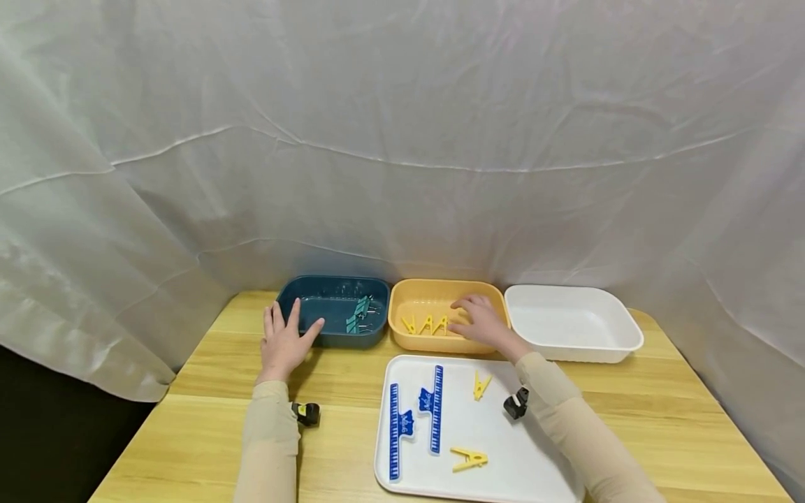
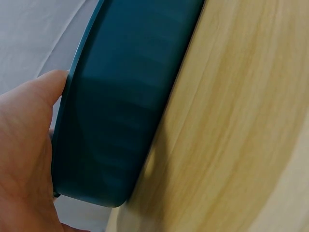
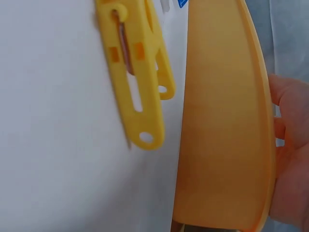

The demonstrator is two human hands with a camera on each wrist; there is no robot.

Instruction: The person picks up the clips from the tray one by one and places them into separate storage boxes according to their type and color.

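My left hand (image 1: 284, 347) rests at the left front corner of the dark teal bin (image 1: 314, 340), fingers spread over its rim. In the left wrist view, the thumb (image 2: 53, 84) lies at that rim. Teal clips (image 1: 360, 314) with metal wire parts lie in the bin's right side. Reaching over the right front rim of the yellow-orange bin (image 1: 415, 342), my right hand (image 1: 483, 325) has its thumb and fingers apart, with nothing seen between them. Yellow clothespins (image 1: 426, 324) lie in that bin, left of the fingers.
A white tray (image 1: 516, 468) lies in front, bearing two blue ruler-like clips (image 1: 394, 433), (image 1: 437, 412) and two yellow clothespins (image 1: 481, 385), (image 1: 469, 459). At the right stands a white bin (image 1: 572, 321). A pale curtain (image 1: 402, 140) hangs behind the wooden table (image 1: 339, 447).
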